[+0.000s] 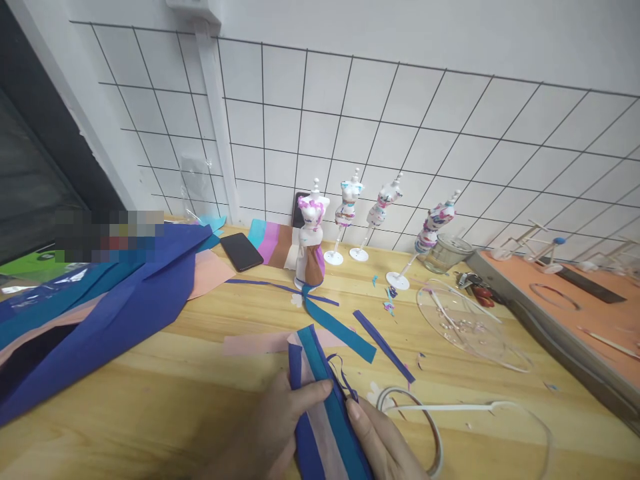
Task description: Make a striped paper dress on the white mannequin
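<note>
Grasping a striped blue, teal and pink piece (320, 427) by opposite sides, the left hand (283, 417) and right hand (377, 437) work at a table (150, 390) bearing four dress forms (312, 230).

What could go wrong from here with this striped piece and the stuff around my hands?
Thin blue curls lie against the right hand, so they could snag and tug the striped piece.

The left hand holds that piece low over the table, so a forward push might shift the teal strip.

That strip appears to reach the brown-skirted dress form's base; pulling it might disturb the form.
</note>
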A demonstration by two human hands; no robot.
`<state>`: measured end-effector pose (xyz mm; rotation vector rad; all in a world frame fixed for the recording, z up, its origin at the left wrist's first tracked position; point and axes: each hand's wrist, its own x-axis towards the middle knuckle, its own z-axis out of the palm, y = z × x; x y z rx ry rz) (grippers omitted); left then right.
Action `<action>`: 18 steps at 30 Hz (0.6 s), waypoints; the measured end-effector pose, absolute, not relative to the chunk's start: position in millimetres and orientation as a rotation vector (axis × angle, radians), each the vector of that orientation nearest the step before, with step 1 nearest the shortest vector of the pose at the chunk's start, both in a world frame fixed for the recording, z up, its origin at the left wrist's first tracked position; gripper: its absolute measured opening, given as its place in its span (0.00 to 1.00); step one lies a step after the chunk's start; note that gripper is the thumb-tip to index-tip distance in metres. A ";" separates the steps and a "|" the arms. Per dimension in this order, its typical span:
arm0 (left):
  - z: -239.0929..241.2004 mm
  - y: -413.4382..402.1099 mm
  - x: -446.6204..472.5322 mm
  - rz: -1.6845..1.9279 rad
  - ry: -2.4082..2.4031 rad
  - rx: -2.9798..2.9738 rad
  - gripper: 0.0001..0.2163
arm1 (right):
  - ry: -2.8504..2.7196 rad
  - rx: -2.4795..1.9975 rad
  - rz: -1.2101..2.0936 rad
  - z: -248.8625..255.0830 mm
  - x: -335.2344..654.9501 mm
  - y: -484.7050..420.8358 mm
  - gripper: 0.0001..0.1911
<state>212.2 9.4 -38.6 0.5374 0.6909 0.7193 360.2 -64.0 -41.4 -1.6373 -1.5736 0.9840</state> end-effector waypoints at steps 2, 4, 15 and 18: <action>-38.7 9.2 212.2 0.725 0.675 0.539 0.19 | -1.587 -1.620 0.970 -41.4 360.1 -64.1 0.30; -38.6 8.8 212.4 0.736 0.687 0.543 0.19 | -1.595 -1.616 0.956 -41.5 360.2 -64.1 0.31; -30.9 6.8 212.6 0.725 0.688 0.512 0.19 | -1.599 -1.623 0.938 -37.1 357.9 -61.6 0.33; -34.0 6.8 213.1 0.730 0.688 0.517 0.19 | -1.591 -1.628 0.937 -34.5 356.4 -60.7 0.33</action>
